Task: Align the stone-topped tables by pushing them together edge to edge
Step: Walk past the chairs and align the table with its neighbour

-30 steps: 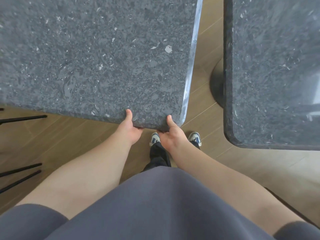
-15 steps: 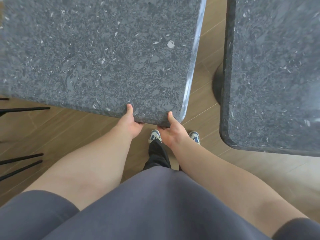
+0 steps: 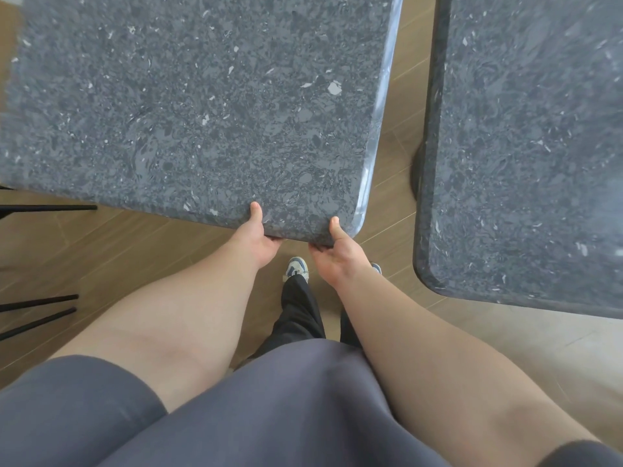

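Two dark grey speckled stone-topped tables fill the head view. The left table (image 3: pixel 202 106) lies skewed, its near right corner closest to me. My left hand (image 3: pixel 258 235) grips its near edge, thumb on top and fingers under. My right hand (image 3: pixel 337 252) holds the same edge close to the rounded corner, thumb up on the stone. The right table (image 3: pixel 526 146) stands apart, with a strip of wooden floor showing between the two edges. The gap is narrower at the near end.
The black round base (image 3: pixel 415 173) of the right table shows in the gap. Thin black metal legs (image 3: pixel 40 308) stick in from the left over the wooden floor (image 3: pixel 118 251). My shoes (image 3: pixel 296 267) stand just below the gripped edge.
The left table has shifted toward the right table and away from me, with both hands holding its near edge throughout. The gap at the near corner has narrowed.
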Motion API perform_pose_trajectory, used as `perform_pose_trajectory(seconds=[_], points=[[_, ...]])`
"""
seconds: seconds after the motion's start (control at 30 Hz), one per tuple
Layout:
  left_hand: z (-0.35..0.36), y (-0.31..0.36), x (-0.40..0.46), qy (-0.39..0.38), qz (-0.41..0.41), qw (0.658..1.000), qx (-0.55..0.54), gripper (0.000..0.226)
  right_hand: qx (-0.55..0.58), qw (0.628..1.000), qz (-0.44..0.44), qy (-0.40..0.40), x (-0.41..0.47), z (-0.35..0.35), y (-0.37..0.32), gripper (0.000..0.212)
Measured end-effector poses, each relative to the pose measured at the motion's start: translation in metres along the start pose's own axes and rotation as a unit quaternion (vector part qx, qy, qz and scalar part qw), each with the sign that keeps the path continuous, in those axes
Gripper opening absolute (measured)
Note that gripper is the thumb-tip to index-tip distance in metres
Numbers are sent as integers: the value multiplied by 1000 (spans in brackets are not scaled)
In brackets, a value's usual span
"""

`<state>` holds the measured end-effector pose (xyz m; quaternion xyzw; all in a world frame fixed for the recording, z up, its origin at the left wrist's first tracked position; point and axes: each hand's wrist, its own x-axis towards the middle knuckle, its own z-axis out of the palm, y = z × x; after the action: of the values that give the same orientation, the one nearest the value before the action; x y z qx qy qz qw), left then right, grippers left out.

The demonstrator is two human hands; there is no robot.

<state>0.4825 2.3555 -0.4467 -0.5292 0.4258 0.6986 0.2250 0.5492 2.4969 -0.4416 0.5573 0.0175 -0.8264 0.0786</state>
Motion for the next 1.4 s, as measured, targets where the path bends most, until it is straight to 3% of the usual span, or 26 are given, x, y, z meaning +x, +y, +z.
perform_pose_trajectory(seconds=[0.67,1.4], points=[[21,-51,-11,13,25,1000,-13,42,-50,998,9,-22,-17,-31,-48,26],[65,-81,-44,42,2,998,-46,40,-30,999,42,2,-25,-36,-99,41]])
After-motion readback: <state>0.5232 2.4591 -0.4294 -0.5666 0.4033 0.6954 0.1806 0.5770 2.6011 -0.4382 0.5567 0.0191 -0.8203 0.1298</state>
